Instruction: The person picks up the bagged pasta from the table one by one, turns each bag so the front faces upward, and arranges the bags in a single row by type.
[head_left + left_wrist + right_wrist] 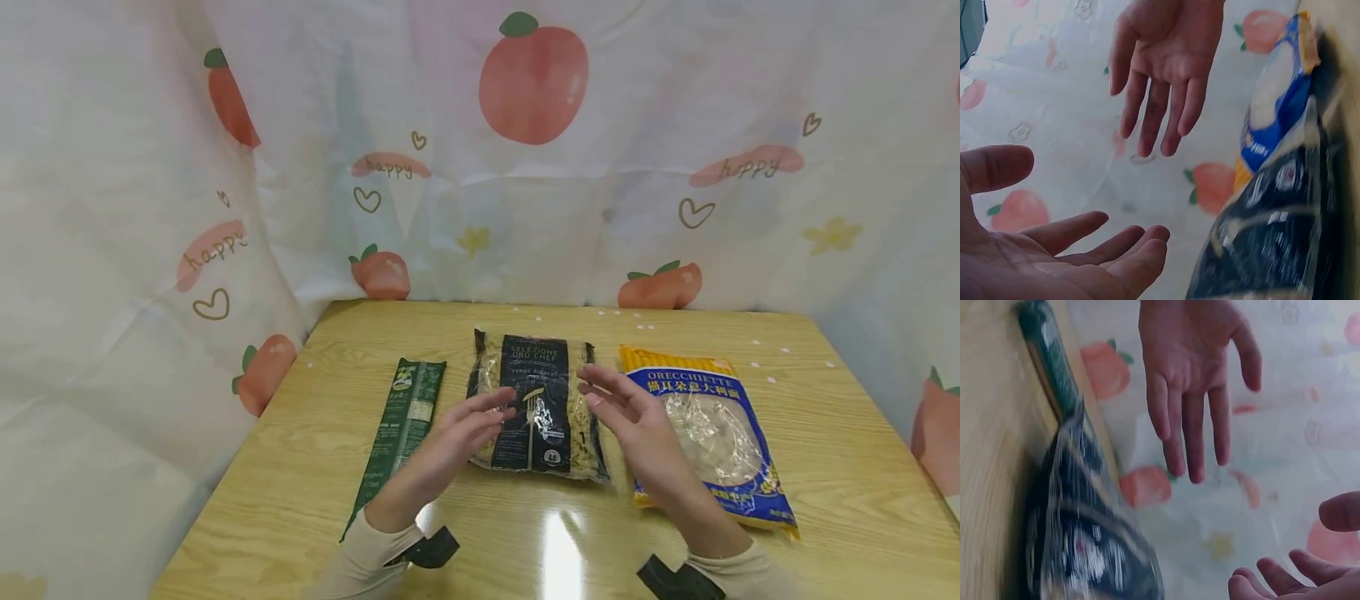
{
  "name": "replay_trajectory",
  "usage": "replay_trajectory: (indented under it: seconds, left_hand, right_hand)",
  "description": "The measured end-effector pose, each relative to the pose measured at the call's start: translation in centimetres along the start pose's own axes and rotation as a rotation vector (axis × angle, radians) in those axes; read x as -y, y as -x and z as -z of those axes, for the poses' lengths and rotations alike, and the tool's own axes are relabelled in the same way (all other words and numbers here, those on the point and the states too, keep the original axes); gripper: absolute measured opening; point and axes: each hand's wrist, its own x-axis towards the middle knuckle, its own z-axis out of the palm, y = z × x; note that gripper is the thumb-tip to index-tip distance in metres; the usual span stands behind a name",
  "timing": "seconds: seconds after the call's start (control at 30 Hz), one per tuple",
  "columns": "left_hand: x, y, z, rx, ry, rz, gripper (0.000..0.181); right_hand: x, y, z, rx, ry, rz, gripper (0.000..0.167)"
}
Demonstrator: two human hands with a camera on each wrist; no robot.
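Note:
In the head view a black pasta bag [528, 417] with clear sides lies at the middle of the table. My left hand [450, 442] hovers over its left side and my right hand [645, 433] over its right. The palms face each other with the fingers extended, and neither hand holds anything. A slim green pasta packet [401, 417] lies to the left, partly covered by the left forearm. To the right is a blue and yellow orecchiette bag [712, 425], partly behind the right hand. The left wrist view shows both palms, the left hand [1085, 256] nearer.
The packets rest on a wood-grain table [285, 500]. A white curtain [570, 217] printed with fruit and hearts hangs behind and beside it. Small white spots [772, 380] dot the table's far part. Each wrist wears a black strap [431, 550].

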Motion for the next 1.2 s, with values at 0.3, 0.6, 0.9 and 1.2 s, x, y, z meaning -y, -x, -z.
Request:
replay_trajectory:
  seconds: [0.3, 0.6, 0.9, 1.2]
  left_hand:
    - [-0.4, 4.7, 5.1, -0.227, -0.023, -0.034, 0.052]
    - [2.0, 7.5, 8.1, -0.439, -0.075, 0.036, 0.054]
    - [4.4, 8.5, 9.8, -0.58, -0.222, 0.138, 0.068]
    - [5.9, 8.7, 10.2, -0.549, -0.192, 0.248, 0.083]
  right_hand:
    - [-0.4, -0.6, -7.1, 0.2, -0.147, -0.119, 0.048]
    - [-2.6, -0.2, -11.5, 0.398, -0.164, -0.178, 0.049]
    - [-4.8, 0.8, -14.6, 0.519, -0.099, -0.225, 0.051]
    - [-5.9, 1.2, -16.7, 0.588, -0.066, -0.298, 0.064]
